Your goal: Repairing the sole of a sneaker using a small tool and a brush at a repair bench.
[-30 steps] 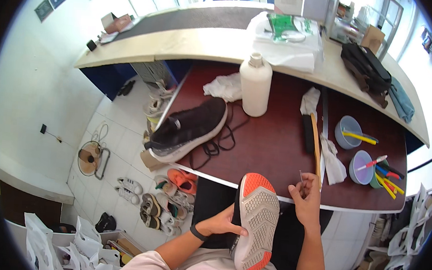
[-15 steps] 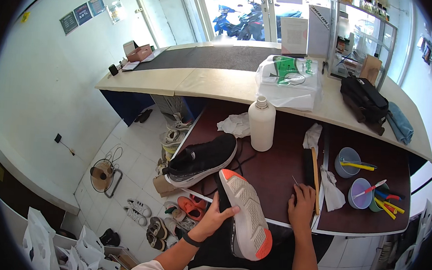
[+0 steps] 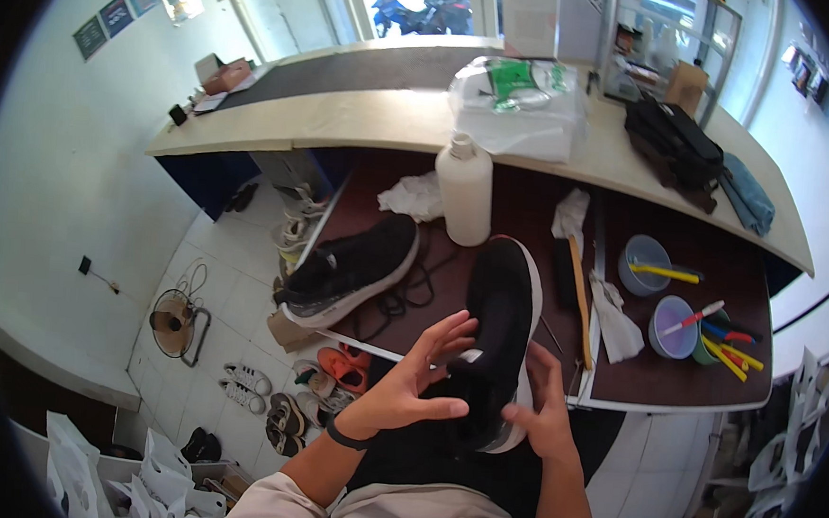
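Right hand (image 3: 549, 414) grips black shoe (image 3: 504, 307); left hand (image 3: 405, 387) spread wide; bowls (image 3: 667, 349) hold coloured handles (image 3: 694, 318).

Table (image 3: 524, 207) bears shoe (image 3: 362, 263), bottle (image 3: 464, 196); counter (image 3: 376, 116) bears bag (image 3: 673, 144).

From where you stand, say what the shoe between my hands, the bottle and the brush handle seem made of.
The shoe seems matte fabric above, judging by its dull black surface; its pale, thick sole could be rubber or foam. The bottle looks like plastic, smooth and opaque white. The brush handle is probably wood, given its tan colour; grain isn't clear.
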The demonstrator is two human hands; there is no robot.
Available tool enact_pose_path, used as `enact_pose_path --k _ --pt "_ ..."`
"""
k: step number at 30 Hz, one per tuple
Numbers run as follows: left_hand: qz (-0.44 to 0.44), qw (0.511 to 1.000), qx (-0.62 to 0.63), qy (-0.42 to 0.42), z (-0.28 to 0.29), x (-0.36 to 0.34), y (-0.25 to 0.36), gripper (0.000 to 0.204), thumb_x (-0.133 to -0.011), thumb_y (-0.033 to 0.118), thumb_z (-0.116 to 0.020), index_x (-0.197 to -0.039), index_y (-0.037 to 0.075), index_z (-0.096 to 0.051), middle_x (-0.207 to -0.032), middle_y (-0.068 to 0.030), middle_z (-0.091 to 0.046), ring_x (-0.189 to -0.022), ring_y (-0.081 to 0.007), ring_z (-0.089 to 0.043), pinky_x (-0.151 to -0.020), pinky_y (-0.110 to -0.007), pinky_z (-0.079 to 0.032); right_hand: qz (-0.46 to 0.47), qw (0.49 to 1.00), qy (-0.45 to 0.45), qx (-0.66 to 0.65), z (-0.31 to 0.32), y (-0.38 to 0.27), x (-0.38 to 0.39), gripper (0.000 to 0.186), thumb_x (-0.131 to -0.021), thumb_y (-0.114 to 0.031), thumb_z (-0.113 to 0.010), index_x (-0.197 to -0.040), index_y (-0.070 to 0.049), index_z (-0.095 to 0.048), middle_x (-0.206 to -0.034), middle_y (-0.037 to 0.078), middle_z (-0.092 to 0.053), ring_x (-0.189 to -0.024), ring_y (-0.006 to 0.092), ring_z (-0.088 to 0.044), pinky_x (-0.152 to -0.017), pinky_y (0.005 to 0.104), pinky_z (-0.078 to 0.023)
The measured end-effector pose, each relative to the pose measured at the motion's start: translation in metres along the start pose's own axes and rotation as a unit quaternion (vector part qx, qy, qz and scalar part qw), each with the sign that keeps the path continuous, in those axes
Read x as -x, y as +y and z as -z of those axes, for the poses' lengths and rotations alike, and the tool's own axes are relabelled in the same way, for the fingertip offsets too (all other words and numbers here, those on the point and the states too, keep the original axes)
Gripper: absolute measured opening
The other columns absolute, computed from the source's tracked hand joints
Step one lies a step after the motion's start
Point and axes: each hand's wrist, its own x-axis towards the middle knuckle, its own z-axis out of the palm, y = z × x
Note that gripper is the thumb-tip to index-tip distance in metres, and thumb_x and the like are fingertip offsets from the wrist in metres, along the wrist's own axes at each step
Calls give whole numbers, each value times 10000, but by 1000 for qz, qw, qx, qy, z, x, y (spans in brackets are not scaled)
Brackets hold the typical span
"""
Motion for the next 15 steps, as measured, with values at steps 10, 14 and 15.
enact_pose_path --k 10,14,15 --pt "-166 979 -94 77 -27 2 5 993 -681 14 -797 -1495 65 -231 -1362 -205 -488 -1249 -267 -506 -1029 -394 -458 -51 959 -69 -271 1 14 14 1024 -737 -447 -734 -1523 -60 -203 -1435 139 -420 -1321 241 -454 -1079 364 -408" --pt "-255 951 -106 139 -46 13 -6 991 -644 3 -805 -1456 34 -239 -1226 -226 -541 -1163 -290 -570 -978 -382 -501 -90 916 -82 -382 5 24 23 922 -722 -429 -754 -1451 -34 -352 -1301 140 -556 -1177 246 -584 -987 363 -497" --pt "-290 940 -95 150 -51 15 -7 959 -647 -37 -801 -1436 21 -259 -1206 -226 -548 -1156 -302 -586 -967 -395 -516 -109 878 -108 -453 6 29 25 863 -730 -417 -754 -1415 -20 -409 -1255 141 -597 -1126 248 -621 -960 364 -520"
